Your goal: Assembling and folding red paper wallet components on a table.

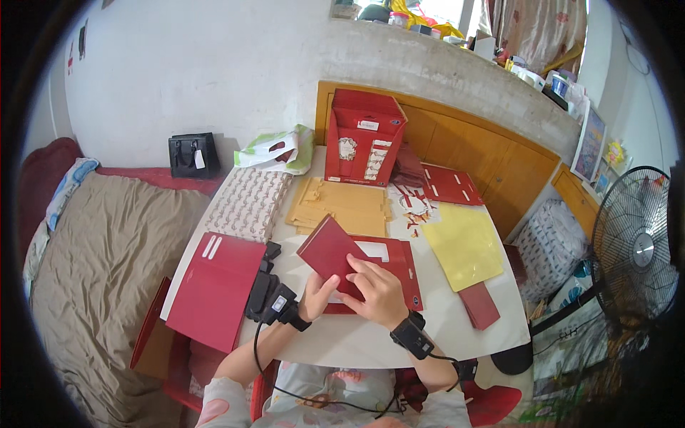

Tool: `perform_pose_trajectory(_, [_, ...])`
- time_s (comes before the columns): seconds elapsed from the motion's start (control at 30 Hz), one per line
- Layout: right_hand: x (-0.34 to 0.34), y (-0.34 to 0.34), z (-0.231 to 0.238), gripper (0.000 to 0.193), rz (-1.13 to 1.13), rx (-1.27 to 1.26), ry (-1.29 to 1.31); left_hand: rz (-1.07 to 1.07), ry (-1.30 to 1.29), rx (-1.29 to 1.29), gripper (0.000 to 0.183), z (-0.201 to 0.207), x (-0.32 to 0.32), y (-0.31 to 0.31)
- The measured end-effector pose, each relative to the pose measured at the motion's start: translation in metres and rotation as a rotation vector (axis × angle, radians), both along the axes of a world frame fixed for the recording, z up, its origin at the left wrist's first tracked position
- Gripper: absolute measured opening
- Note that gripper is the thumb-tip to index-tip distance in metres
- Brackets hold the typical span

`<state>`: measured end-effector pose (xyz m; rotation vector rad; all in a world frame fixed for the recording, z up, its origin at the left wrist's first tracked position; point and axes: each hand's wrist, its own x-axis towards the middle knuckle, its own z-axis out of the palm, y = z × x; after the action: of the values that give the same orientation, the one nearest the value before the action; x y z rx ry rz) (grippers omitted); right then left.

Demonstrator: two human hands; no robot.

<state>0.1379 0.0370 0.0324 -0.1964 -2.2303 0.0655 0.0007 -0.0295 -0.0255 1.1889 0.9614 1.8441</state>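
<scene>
Left hand (316, 295) holds maroon folder (327, 250) (red box (364, 146) stands beyond tan envelopes (351, 207))

The left hand (315, 298) shows its thumb, but its other fingers are mostly hidden behind the red folder (327, 246), whose lower right part lies under the right hand (379, 291). Both cover some of the red sheet (405, 271) on the table. The yellow sheet (464, 246) hides the top of a dark red card (479, 305), and the red box (365, 139) blocks part of the stack (407, 167) behind it. The small paper scraps (414, 205) are too small to make out singly. The fan's (642, 250) blades are blurred; the window (435, 11) and curtain (535, 28) are cut off above, the person's lap (332, 389) below.
</scene>
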Motion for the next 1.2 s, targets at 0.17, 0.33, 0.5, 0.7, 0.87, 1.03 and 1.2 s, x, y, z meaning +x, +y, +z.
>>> perform_pose_trajectory(0.17, [0.001,0.014,-0.007,0.017,0.062,-0.078,0.051,0.093,0.06,-0.226,0.022,0.008,-0.006,0.002])
perform_pose_trajectory(0.33, [0.002,0.017,-0.013,0.014,-0.029,-0.045,0.046,-0.083,-0.18,-0.283,0.028,0.006,-0.009,0.005])
perform_pose_trajectory(0.5, [0.006,0.02,-0.025,0.016,0.003,-0.081,-0.024,-0.068,-0.251,-0.459,0.031,0.009,-0.007,0.008])
perform_pose_trajectory(0.7, [-0.012,0.056,-0.015,0.012,0.161,-0.214,-0.163,-0.006,-0.332,-0.518,0.03,-0.006,-0.021,0.013])
perform_pose_trajectory(0.87, [-0.06,0.128,-0.013,0.011,0.125,-0.665,-0.085,0.077,-0.333,-0.473,0.028,-0.001,-0.024,0.016])
perform_pose_trajectory(1.03, [-0.125,0.174,-0.065,0.016,0.067,-0.539,-0.243,0.23,-0.516,-0.432,0.023,0.001,-0.031,0.016])
perform_pose_trajectory(1.2, [-0.151,0.183,-0.088,0.021,-0.085,-0.366,-0.252,0.265,-0.575,-0.44,0.022,0.006,-0.025,0.014])
